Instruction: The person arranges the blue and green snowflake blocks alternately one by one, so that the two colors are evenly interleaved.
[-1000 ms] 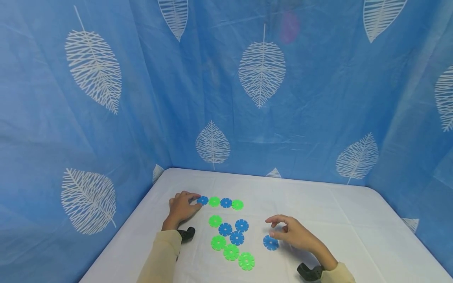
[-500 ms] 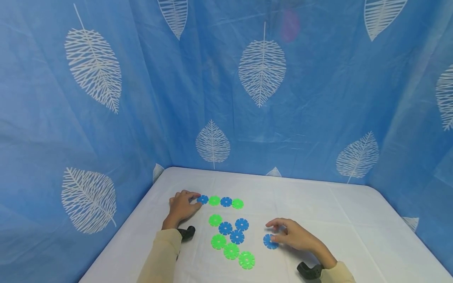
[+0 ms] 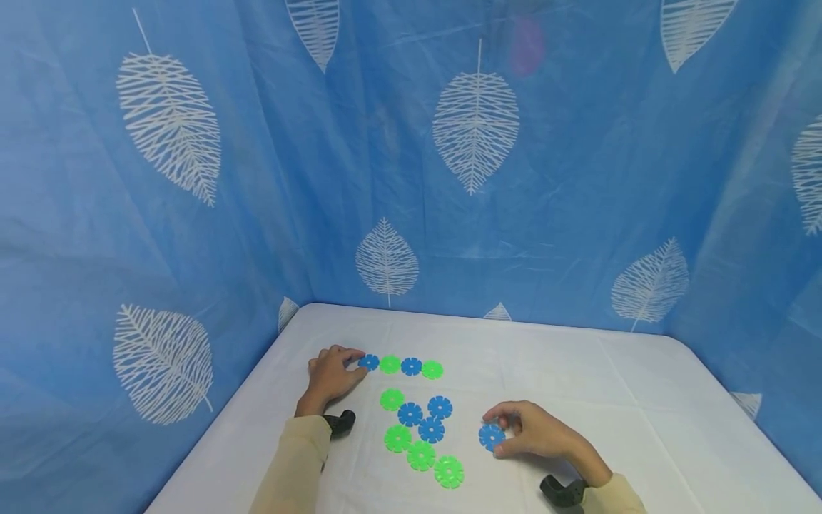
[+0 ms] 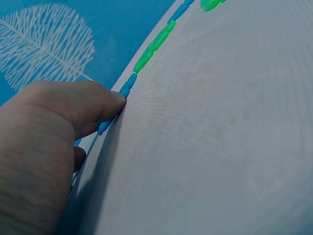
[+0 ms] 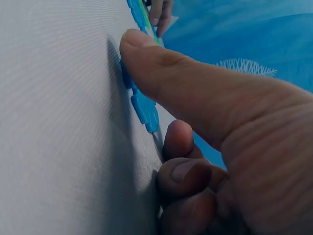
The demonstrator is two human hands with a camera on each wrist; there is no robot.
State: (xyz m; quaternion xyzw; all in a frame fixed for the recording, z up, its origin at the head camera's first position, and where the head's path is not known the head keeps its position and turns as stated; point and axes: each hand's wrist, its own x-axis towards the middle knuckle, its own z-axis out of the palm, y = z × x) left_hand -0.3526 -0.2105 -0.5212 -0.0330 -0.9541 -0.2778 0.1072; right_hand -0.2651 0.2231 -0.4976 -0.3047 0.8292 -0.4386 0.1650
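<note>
At the far left my left hand [image 3: 330, 375] pinches a blue notched building disc [image 3: 369, 363] between thumb and forefinger. That disc is the left end of a row with a green disc [image 3: 389, 364], another blue disc [image 3: 412, 366] and a green disc [image 3: 432, 370]. In the left wrist view the thumb [image 4: 110, 102] presses the blue disc's edge, flat on the table. On the right, my right hand [image 3: 536, 430] has thumb and forefinger curled round the rim of a separate blue disc [image 3: 491, 437]. The right wrist view shows its thumb [image 5: 161, 66] overlapping this disc [image 5: 144, 107].
Between the hands lie loose discs: a green one [image 3: 392, 400], three blue ones including the nearest [image 3: 431, 430], and three green ones in a slanting line, such as the front one [image 3: 449, 472]. A white cloth [image 3: 578, 378] covers the table; blue leaf-patterned curtains [image 3: 565, 178] hang behind it.
My right hand has come down and its thumb has moved nearer to me, past the blue disc, so thumb and forefinger now bracket it. The left hand stays at the row's end.
</note>
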